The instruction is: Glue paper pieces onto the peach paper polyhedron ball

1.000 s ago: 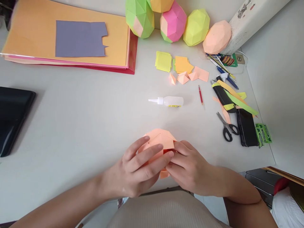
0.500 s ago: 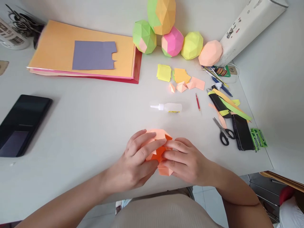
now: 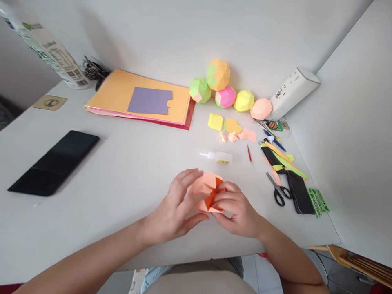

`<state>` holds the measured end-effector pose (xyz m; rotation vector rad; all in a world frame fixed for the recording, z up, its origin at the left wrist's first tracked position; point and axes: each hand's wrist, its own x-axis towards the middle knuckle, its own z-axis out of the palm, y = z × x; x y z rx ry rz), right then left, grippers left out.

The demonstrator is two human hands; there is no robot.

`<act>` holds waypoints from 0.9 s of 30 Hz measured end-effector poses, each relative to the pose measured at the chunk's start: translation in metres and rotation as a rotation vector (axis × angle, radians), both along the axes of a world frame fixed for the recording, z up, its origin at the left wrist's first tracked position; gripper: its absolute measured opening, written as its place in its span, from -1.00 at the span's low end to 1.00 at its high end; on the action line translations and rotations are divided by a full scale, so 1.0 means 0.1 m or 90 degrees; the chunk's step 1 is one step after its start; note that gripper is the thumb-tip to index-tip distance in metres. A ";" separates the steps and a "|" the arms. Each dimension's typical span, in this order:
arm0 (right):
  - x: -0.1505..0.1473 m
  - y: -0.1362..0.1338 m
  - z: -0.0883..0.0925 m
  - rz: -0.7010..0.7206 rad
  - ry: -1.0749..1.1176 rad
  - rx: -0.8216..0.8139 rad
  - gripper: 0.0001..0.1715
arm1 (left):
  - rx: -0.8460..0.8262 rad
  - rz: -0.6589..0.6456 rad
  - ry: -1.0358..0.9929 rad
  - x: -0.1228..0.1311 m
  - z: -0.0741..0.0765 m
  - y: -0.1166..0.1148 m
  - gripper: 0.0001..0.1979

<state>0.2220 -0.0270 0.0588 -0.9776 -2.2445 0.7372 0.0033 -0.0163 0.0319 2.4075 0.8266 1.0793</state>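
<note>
A partly built peach paper ball [image 3: 206, 183] with faceted sides is between my hands near the front of the desk. Through a gap on its right side, its bright orange inside shows. My left hand [image 3: 173, 206] curves around the left of the ball, fingers on top and thumb low at the front; it is slightly blurred. At the gap, my right hand [image 3: 240, 210] grips the ball's right edge, some fingertips inside the opening. Beyond the ball, a white glue bottle [image 3: 221, 157] lies on its side, nozzle to the left. Loose peach paper pieces [image 3: 232, 137] rest farther back.
Finished paper balls [image 3: 244, 101] line the wall beside a white box [image 3: 294, 92]. Scissors [image 3: 278, 190], a black phone [image 3: 299, 192] and paper strips lie right. A paper stack [image 3: 107, 92] and a black tablet-like device [image 3: 56, 161] are left.
My view has tilted up and shifted left, showing more wall. My left fingers have loosened and spread a little on the paper ball, which has turned slightly in my hands.
</note>
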 end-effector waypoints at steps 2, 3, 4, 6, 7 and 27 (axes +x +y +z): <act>0.02 0.03 0.03 -0.042 0.075 -0.143 -0.80 | -0.109 0.002 -0.045 -0.01 -0.05 0.03 -0.31; 0.02 0.04 0.04 -0.061 0.102 -0.224 -0.78 | -0.165 -0.011 -0.064 -0.01 -0.09 0.05 -0.20; 0.03 0.05 0.05 -0.077 0.123 -0.304 -0.77 | -0.221 -0.034 -0.081 -0.01 -0.13 0.06 -0.17; 0.04 0.06 0.03 -0.098 0.168 -0.441 -0.74 | -0.335 -0.080 -0.128 0.01 -0.20 0.09 -0.19; 0.04 0.06 0.02 -0.108 0.195 -0.491 -0.72 | -0.366 -0.095 -0.153 0.02 -0.23 0.10 -0.22; -0.02 0.02 -0.01 -0.143 0.318 -0.622 -0.58 | -0.289 -0.165 -0.207 0.13 -0.17 0.07 -0.20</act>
